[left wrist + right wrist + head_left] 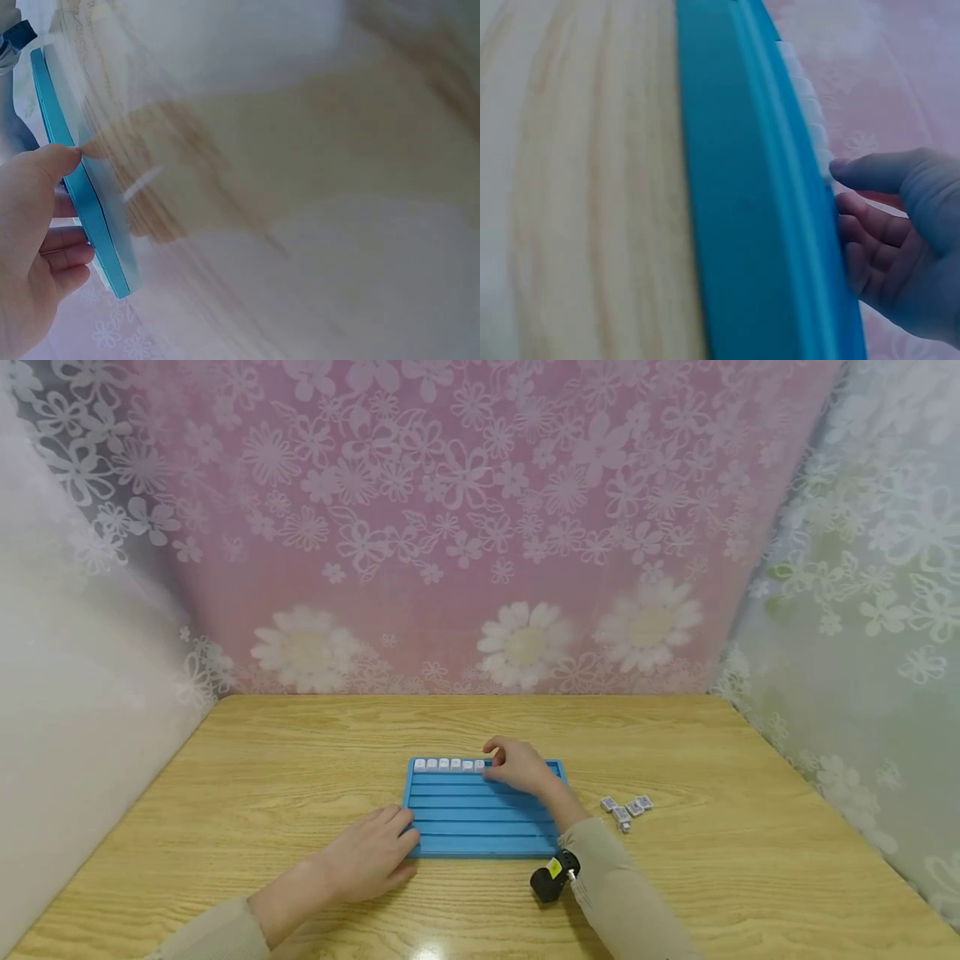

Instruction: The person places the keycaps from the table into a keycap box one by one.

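Blue tray (480, 827) is held at its near-left corner between the thumb and bent fingers of the left hand (372, 853), while the right hand (521, 767) curls with a narrow gap at the end of the white tiles (450, 765) in the far slot, its own fingers hiding whether it has hold of one. Right forearm (570, 806) covers part of the tray; marks on the loose tiles (621, 815) beside it are too small to read, as is the yellow label (554, 867) on the black wrist device (545, 887).
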`<act>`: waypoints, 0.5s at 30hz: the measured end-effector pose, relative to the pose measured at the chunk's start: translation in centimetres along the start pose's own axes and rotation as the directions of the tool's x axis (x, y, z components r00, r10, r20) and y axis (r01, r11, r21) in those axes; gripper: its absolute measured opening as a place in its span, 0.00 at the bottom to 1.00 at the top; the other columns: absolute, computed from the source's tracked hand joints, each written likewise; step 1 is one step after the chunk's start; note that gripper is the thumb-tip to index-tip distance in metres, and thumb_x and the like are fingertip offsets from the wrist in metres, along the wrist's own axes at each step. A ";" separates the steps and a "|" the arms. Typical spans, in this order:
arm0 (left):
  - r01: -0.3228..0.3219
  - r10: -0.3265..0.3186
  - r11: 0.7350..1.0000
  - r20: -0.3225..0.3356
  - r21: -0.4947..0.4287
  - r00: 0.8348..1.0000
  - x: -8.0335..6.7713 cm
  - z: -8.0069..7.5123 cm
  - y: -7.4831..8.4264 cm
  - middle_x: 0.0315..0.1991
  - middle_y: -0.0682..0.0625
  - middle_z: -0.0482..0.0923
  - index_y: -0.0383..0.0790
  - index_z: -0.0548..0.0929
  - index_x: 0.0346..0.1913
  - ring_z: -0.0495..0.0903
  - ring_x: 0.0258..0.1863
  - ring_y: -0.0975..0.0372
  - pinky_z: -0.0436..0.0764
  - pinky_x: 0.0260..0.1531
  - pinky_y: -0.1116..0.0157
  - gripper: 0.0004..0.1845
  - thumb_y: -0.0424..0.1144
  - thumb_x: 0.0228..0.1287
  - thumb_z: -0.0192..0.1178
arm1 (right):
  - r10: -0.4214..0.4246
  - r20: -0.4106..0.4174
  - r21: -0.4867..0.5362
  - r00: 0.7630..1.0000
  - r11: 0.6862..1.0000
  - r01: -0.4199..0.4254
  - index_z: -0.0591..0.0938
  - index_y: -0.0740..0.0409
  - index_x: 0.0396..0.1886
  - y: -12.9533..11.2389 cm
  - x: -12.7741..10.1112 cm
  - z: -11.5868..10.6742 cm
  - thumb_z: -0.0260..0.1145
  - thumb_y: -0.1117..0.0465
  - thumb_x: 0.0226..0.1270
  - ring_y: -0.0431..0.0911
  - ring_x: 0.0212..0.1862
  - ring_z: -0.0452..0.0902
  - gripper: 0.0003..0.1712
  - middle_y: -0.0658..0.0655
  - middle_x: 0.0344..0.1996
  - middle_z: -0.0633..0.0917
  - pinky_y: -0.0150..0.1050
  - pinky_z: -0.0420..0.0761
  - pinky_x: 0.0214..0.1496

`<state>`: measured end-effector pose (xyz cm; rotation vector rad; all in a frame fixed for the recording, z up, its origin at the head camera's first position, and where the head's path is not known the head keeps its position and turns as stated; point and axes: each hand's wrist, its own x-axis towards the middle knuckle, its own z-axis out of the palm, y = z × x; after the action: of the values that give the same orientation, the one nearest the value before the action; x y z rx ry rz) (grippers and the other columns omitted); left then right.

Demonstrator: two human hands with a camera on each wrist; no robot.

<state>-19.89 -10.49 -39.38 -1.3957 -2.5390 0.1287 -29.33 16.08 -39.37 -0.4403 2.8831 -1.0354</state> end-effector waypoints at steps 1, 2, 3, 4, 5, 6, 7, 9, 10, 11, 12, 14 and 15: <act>0.002 -0.002 1.000 0.004 -0.002 1.000 0.0 0.0 0.0 0.42 0.47 0.70 0.40 0.75 0.39 0.69 0.43 0.57 0.73 0.48 0.60 0.16 0.50 0.62 0.57 | -0.003 0.007 0.016 1.000 1.000 0.003 0.77 0.62 0.50 0.0 -0.2 -0.3 0.68 0.63 0.58 0.43 0.27 0.70 0.20 0.50 0.25 0.76 0.38 0.71 0.32; 0.000 0.000 1.000 0.003 -0.002 1.000 0.0 0.0 0.0 0.42 0.47 0.70 0.40 0.76 0.39 0.69 0.43 0.57 0.73 0.48 0.60 0.16 0.50 0.62 0.58 | -0.012 0.011 0.027 1.000 1.000 0.012 0.76 0.62 0.50 0.1 -0.3 -0.6 0.68 0.63 0.58 0.43 0.28 0.70 0.20 0.50 0.26 0.76 0.38 0.72 0.32; -0.001 0.001 1.000 0.004 -0.002 1.000 0.0 -0.1 0.0 0.42 0.47 0.70 0.40 0.76 0.39 0.69 0.43 0.57 0.73 0.48 0.60 0.16 0.50 0.62 0.58 | -0.024 0.013 0.036 1.000 0.999 0.023 0.76 0.63 0.50 0.2 -0.5 -1.0 0.68 0.64 0.58 0.43 0.28 0.70 0.20 0.50 0.26 0.76 0.38 0.72 0.32; -0.001 0.001 1.000 0.005 -0.003 1.000 0.0 -0.1 0.0 0.42 0.47 0.70 0.40 0.76 0.39 0.69 0.43 0.57 0.73 0.48 0.60 0.15 0.50 0.62 0.58 | -0.037 0.013 0.045 0.999 0.998 0.036 0.76 0.64 0.50 0.3 -0.7 -1.4 0.67 0.64 0.58 0.44 0.29 0.71 0.20 0.51 0.27 0.76 0.38 0.73 0.33; -0.003 0.003 1.000 0.005 -0.002 1.000 0.0 -0.1 0.0 0.42 0.47 0.70 0.40 0.76 0.39 0.69 0.43 0.57 0.73 0.48 0.60 0.15 0.50 0.62 0.58 | -0.048 0.013 0.055 0.999 0.997 0.047 0.77 0.65 0.49 0.4 -1.0 -1.9 0.67 0.64 0.58 0.44 0.30 0.71 0.19 0.51 0.28 0.77 0.38 0.73 0.34; -0.004 0.004 1.000 0.009 -0.001 1.000 0.0 -0.1 0.0 0.42 0.47 0.70 0.40 0.76 0.40 0.69 0.43 0.57 0.73 0.49 0.60 0.15 0.50 0.62 0.58 | -0.066 0.010 0.060 0.998 0.996 0.065 0.77 0.66 0.49 0.6 -1.2 -2.3 0.67 0.64 0.58 0.44 0.31 0.71 0.19 0.52 0.29 0.77 0.38 0.73 0.35; -0.004 0.004 1.000 0.011 0.001 1.000 0.0 -0.1 0.1 0.42 0.47 0.70 0.40 0.76 0.40 0.69 0.43 0.57 0.73 0.49 0.60 0.15 0.50 0.62 0.58 | -0.085 0.009 0.063 0.996 0.994 0.085 0.77 0.67 0.49 0.8 -1.4 -2.8 0.66 0.64 0.59 0.45 0.32 0.72 0.19 0.53 0.30 0.78 0.39 0.73 0.35; -0.003 0.003 1.000 0.018 0.003 1.000 0.0 -0.1 0.0 0.42 0.47 0.70 0.40 0.76 0.40 0.69 0.43 0.57 0.72 0.49 0.60 0.16 0.50 0.62 0.57 | -0.099 0.006 0.077 0.995 0.992 0.098 0.76 0.68 0.49 1.2 -1.9 -3.8 0.64 0.63 0.61 0.45 0.34 0.72 0.19 0.54 0.32 0.78 0.39 0.74 0.35; -0.002 0.002 1.000 0.021 0.005 1.000 0.0 -0.1 0.1 0.42 0.47 0.70 0.40 0.76 0.40 0.69 0.43 0.57 0.72 0.50 0.60 0.16 0.50 0.62 0.57 | -0.095 0.011 0.094 0.995 0.991 0.094 0.76 0.68 0.49 1.5 -2.1 -4.3 0.64 0.63 0.61 0.46 0.35 0.73 0.19 0.54 0.33 0.79 0.39 0.74 0.35; -0.001 0.001 1.000 0.023 0.007 1.000 0.0 -0.1 0.1 0.42 0.47 0.70 0.40 0.76 0.40 0.69 0.43 0.57 0.72 0.50 0.60 0.16 0.50 0.62 0.57 | -0.089 0.017 0.109 0.996 0.990 0.086 0.76 0.68 0.50 1.8 -2.3 -4.8 0.63 0.62 0.62 0.46 0.36 0.73 0.19 0.55 0.35 0.79 0.39 0.75 0.35; 0.000 0.000 1.000 0.026 0.007 1.000 0.0 0.0 0.1 0.42 0.48 0.70 0.40 0.76 0.40 0.69 0.43 0.57 0.72 0.50 0.60 0.16 0.51 0.62 0.57 | -0.084 0.021 0.121 0.996 0.989 0.081 0.76 0.68 0.50 2.2 -2.6 -5.3 0.63 0.62 0.63 0.47 0.37 0.73 0.19 0.55 0.36 0.79 0.40 0.75 0.35; 0.002 -0.002 1.000 0.027 0.003 1.000 0.0 0.0 0.1 0.42 0.47 0.70 0.40 0.76 0.40 0.69 0.43 0.57 0.72 0.50 0.60 0.16 0.50 0.62 0.57 | -0.060 0.035 0.138 0.998 0.989 0.054 0.75 0.68 0.52 2.9 -3.2 -6.2 0.62 0.61 0.63 0.47 0.38 0.73 0.20 0.56 0.38 0.79 0.40 0.76 0.34; 0.002 -0.002 1.000 0.027 0.002 1.000 0.0 0.0 0.1 0.42 0.47 0.70 0.40 0.76 0.40 0.70 0.44 0.57 0.73 0.50 0.60 0.16 0.50 0.62 0.58 | -0.051 0.039 0.145 0.998 0.988 0.045 0.75 0.68 0.52 3.3 -3.5 -6.6 0.62 0.60 0.64 0.48 0.38 0.73 0.21 0.56 0.38 0.79 0.40 0.77 0.35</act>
<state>-19.80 -10.46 -39.38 -1.4000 -2.5612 0.1497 -27.71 23.54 -36.48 -0.5186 2.7494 -1.2165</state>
